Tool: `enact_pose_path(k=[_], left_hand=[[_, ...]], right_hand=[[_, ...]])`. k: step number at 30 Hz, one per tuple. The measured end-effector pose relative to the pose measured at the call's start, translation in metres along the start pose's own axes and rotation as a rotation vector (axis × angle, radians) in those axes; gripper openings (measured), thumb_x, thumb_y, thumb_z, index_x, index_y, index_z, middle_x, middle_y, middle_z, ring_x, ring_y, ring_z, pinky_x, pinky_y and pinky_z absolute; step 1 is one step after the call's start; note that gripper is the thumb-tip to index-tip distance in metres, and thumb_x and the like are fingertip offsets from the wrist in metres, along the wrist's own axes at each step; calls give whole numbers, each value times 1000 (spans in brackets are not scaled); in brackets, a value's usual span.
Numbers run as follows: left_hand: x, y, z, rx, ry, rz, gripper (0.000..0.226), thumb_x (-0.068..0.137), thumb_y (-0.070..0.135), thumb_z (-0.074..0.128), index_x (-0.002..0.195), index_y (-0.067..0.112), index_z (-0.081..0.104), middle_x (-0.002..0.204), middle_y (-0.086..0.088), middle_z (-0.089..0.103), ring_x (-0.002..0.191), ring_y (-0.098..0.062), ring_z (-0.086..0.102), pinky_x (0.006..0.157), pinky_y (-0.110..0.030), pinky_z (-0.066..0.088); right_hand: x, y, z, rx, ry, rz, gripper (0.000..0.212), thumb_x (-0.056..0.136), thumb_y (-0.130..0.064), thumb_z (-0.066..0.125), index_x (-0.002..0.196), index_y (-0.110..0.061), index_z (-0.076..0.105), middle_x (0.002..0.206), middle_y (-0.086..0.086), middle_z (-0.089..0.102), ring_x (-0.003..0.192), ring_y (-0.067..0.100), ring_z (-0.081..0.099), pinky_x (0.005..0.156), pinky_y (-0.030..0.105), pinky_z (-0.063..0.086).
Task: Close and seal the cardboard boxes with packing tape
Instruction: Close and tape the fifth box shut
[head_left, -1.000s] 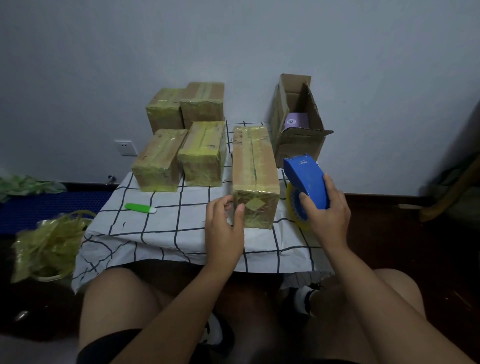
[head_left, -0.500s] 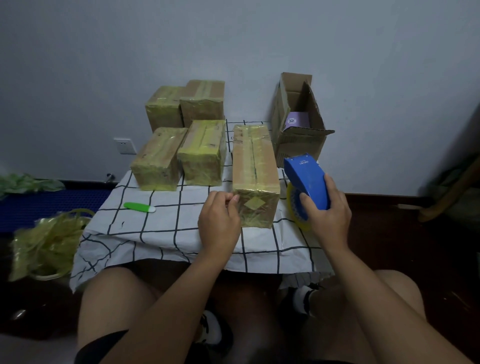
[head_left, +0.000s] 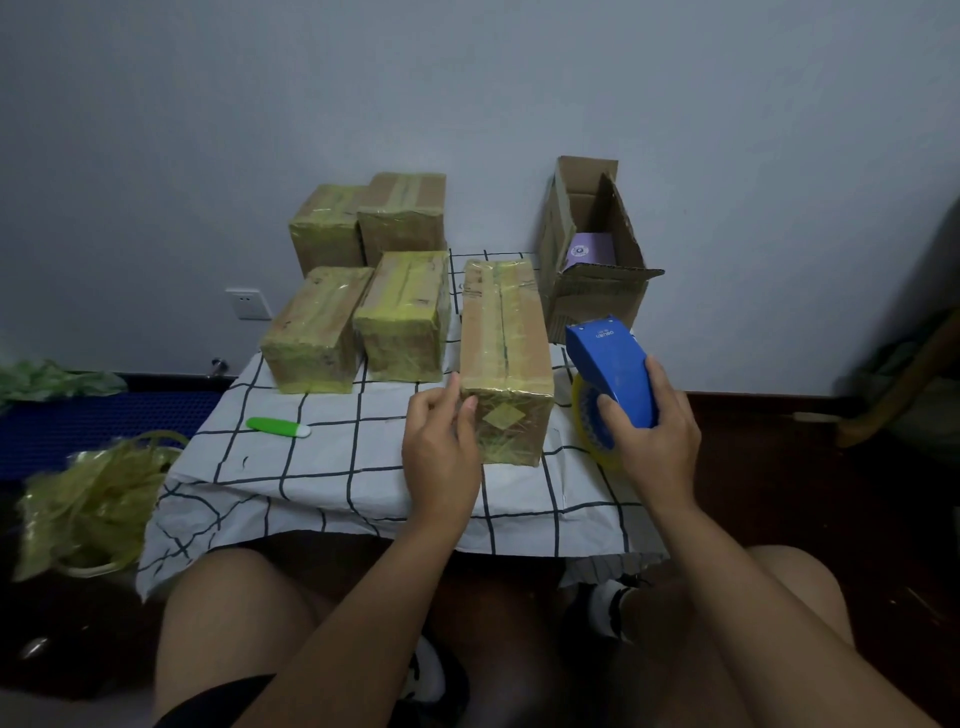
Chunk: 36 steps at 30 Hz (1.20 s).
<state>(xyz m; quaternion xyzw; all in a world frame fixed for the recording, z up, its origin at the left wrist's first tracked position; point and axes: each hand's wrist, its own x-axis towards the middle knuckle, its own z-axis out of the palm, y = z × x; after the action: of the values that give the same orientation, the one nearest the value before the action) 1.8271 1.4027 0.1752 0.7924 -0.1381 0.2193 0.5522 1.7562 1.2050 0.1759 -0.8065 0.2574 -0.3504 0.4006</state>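
A long taped cardboard box (head_left: 506, 343) lies in the middle of the checked tablecloth (head_left: 337, 467), its near end toward me. My left hand (head_left: 441, 452) touches the box's near left corner, thumb on the end face and fingers along the left side. My right hand (head_left: 652, 431) grips a blue tape dispenser (head_left: 610, 371) with a yellowish tape roll (head_left: 589, 421), held just right of the box. An open cardboard box (head_left: 592, 260) with a purple item inside stands at the back right.
Several taped boxes (head_left: 400, 312) are grouped at the back left of the table. A green cutter (head_left: 278, 427) lies on the cloth to the left. A heap of yellowish tape waste (head_left: 93, 499) sits on the floor at left. My knees are below the table's front edge.
My left hand has shifted from in front of the box's near end to its left corner, fingers now along the side. The right hand and dispenser have hardly moved.
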Motion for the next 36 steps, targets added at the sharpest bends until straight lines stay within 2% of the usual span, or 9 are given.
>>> enact_pose_path(k=[5,11,14,17,21,24,27,30,36], left_hand=[[-2,2,8,-49,44,-20,36,97,12,59,132,5,59,102,-1,50,83,2,49,73,-3,41],[4,-2,7,78,15,7,29,96,15,62,123,5,67,94,3,51,80,1,44,66,-10,39],[5,1,2,-38,-49,-25,30,98,19,58,124,7,66,97,9,51,88,9,50,72,-17,50],[13,0,-8,-130,-116,-74,27,97,18,59,121,8,67,99,12,56,92,16,53,74,-4,43],[30,-3,-21,-299,-278,-203,23,93,17,65,114,27,66,99,6,64,91,-5,62,81,-16,50],[41,-12,-26,-333,-433,-146,36,95,14,62,123,36,61,104,3,60,91,-12,60,88,-28,53],[53,-18,-31,-290,-550,-78,32,96,13,59,117,37,64,113,-5,59,96,-22,62,94,-35,53],[59,-19,-34,-318,-605,-94,32,98,7,54,115,32,65,116,-12,59,96,-22,62,90,-23,52],[63,-22,-28,-256,-574,-64,26,98,12,56,103,35,67,116,-8,60,97,-16,61,92,-36,50]], right_hand=[[0,1,1,-5,-4,1,74,87,-33,73,152,-27,37,111,-1,47,97,14,50,79,29,43],[1,2,1,-6,-1,12,74,87,-33,73,151,-28,38,112,-1,48,98,14,50,80,28,42],[0,3,1,-11,5,3,74,86,-33,73,151,-28,38,111,-1,48,97,15,50,80,30,44],[-1,3,1,-12,6,1,74,86,-34,73,151,-28,38,111,-1,48,98,15,51,81,32,47],[-1,2,1,-10,3,-3,74,86,-34,73,151,-28,37,111,-1,47,97,14,50,81,32,46],[-2,2,0,-7,3,1,74,87,-32,74,152,-27,38,111,-1,48,97,14,49,80,29,42],[-1,2,0,-15,2,4,74,87,-32,74,152,-27,38,111,-1,47,97,13,49,81,29,41],[-1,1,0,-16,1,14,74,87,-33,74,152,-28,38,109,-1,47,96,13,49,81,30,44],[0,2,1,-15,-2,8,74,87,-33,73,152,-28,37,111,-2,47,99,14,50,82,30,45]])
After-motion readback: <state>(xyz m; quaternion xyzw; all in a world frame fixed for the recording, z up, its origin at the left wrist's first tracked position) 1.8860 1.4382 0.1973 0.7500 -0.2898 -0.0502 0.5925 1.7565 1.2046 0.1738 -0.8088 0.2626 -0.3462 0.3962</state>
